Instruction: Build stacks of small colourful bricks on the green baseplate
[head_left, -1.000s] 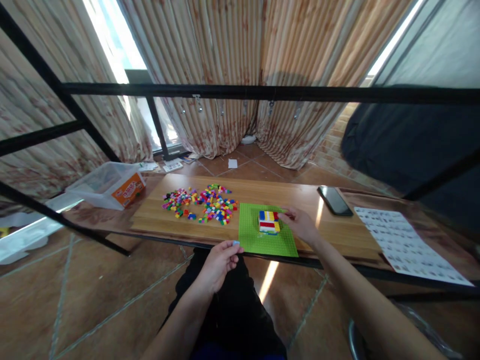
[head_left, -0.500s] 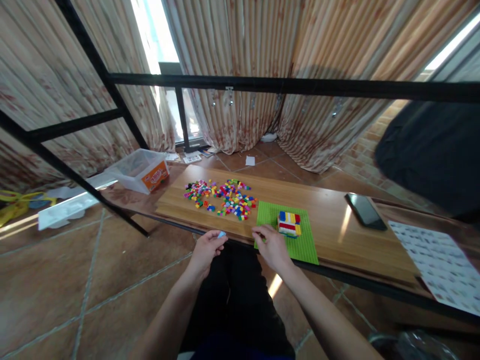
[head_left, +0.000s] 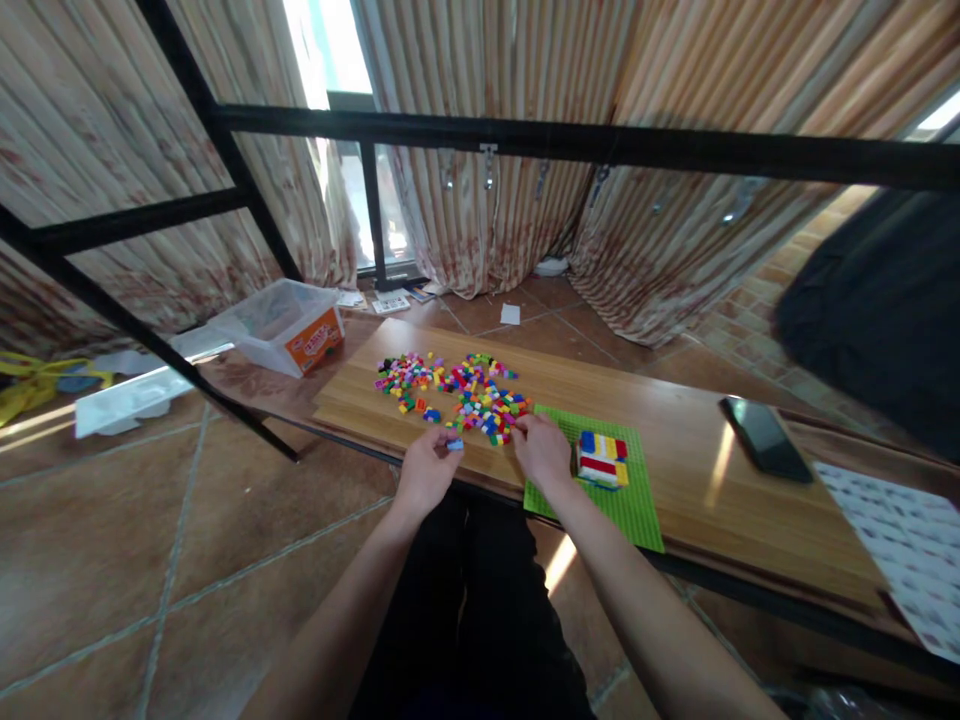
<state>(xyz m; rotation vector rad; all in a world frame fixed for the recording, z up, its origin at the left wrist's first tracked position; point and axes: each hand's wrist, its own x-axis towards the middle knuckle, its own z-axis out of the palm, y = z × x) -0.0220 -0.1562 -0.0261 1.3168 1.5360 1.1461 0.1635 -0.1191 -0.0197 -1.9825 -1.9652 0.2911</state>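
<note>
My left hand (head_left: 427, 470) is pinched on a small light blue toy brick (head_left: 454, 444), just above the near edge of the wooden board. My right hand (head_left: 541, 452) has its curled fingertips at the right edge of a pile of loose, many-coloured bricks (head_left: 491, 405). Whatever lies between those fingertips is too small to make out. Beside that hand, a block of stacked bricks (head_left: 600, 462) in red, white, yellow and blue stands on a green baseplate (head_left: 637, 500). The right wrist passes over the baseplate's left part.
A black phone (head_left: 766, 438) lies right of the baseplate, and a printed sheet (head_left: 900, 530) is farther right. At the left stands a clear plastic box (head_left: 281, 325) with an orange label. A black metal bar (head_left: 525, 135) crosses beyond the wooden board (head_left: 690, 450).
Both hands have moved forward over the board. The right hand has gone from the baseplate's near left edge to the brick pile. The light blue brick remains in the left hand.
</note>
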